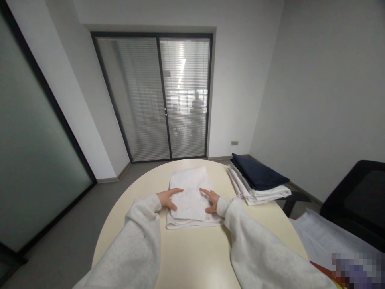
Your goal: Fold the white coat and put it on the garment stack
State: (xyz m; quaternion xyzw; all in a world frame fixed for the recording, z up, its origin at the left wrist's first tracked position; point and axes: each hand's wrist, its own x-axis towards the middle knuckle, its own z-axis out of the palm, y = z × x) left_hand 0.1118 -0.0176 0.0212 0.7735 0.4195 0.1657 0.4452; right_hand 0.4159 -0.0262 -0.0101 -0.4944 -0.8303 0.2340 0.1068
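Note:
A folded white cloth (191, 192) lies in the middle of a round cream table (192, 249). My left hand (168, 198) rests flat on the cloth's left side, fingers spread and pointing right. My right hand (212, 199) presses on its right side, index finger stretched toward the centre. Neither hand grips the cloth. Both arms wear light grey sleeves.
A stack of folded white cloths topped by a dark navy one (257, 176) sits at the table's right edge. A black chair (357, 196) and pale sheets (325, 237) are at the right. Glass doors with blinds (156, 96) stand behind the table, a person's silhouette beyond.

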